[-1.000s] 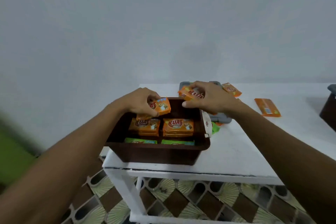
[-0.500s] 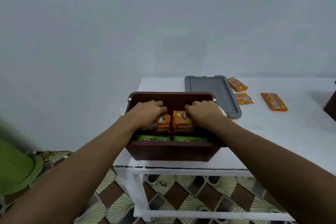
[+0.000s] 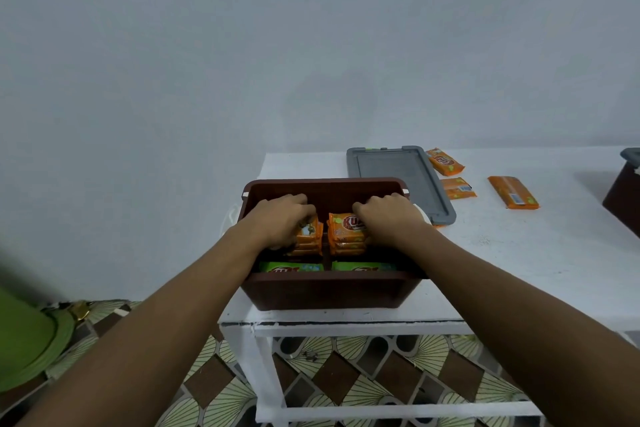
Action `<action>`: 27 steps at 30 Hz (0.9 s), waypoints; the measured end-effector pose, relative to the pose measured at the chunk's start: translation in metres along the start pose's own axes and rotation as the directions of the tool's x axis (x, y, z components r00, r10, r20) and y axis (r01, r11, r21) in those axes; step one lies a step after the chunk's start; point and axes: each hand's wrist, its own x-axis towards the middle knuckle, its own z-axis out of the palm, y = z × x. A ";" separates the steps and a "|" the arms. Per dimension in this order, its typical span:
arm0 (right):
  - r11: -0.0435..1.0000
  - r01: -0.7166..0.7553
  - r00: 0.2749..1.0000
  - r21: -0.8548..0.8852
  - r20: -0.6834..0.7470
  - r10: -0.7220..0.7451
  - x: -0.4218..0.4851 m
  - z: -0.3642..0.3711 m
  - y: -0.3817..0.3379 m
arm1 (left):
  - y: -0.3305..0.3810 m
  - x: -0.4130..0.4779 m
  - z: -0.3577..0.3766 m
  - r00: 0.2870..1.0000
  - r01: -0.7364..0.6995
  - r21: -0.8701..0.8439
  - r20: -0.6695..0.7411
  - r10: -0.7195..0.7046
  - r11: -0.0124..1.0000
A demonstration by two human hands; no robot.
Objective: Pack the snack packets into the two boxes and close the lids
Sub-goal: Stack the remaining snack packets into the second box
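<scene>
Brown plastic makes up the open box (image 3: 329,291), which stands at the near left corner of the white table (image 3: 519,253), close to our body so that both arms reach into it from above. Inside, what looks like a central divider (image 3: 325,250) splits the load into two columns. Two green packets (image 3: 292,267) lie flat along the near wall. Beyond them sit the left orange stack (image 3: 308,236) and the right orange stack (image 3: 346,232), side by side with the divider between.

Our left hand (image 3: 280,222) lies knuckles-up on the left orange stack, with the fingers curled over its far edge and gripping it. Our right hand (image 3: 388,215) does the same on the right orange stack. We judge that this paired grip serves to seat and square both stacks at once, so that they sit below the rim and the lid can go on flat.

The grey lid (image 3: 398,180) lies flat on the table just behind and to the right of the box, apart from both hands. We judge it parked there to keep the opening free during filling. Three loose orange packets (image 3: 458,188) lie further right, beside the lid and well apart from the hands, not yet packed. At the right edge of the view a second box (image 3: 623,201) shows only in part, and we cannot tell whether it is closed.
</scene>
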 end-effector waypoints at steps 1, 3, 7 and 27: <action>1.000 0.000 1.000 0.011 0.005 0.000 0.001 0.000 0.000 | 0.000 0.000 0.000 1.000 0.001 0.001 -0.004 -0.001 1.000; 0.999 0.000 1.000 0.047 0.021 -0.001 0.001 -0.001 0.001 | -0.001 0.000 0.000 1.000 -0.004 -0.002 -0.004 0.004 1.000; 0.973 0.010 1.000 0.230 0.017 -0.014 -0.003 -0.007 0.007 | 0.000 0.000 0.001 1.000 -0.016 -0.034 -0.005 0.016 0.999; 0.743 -0.457 0.872 0.488 0.084 0.482 -0.086 0.113 0.222 | 0.130 0.106 -0.065 0.918 -0.241 -0.153 -0.357 0.174 0.958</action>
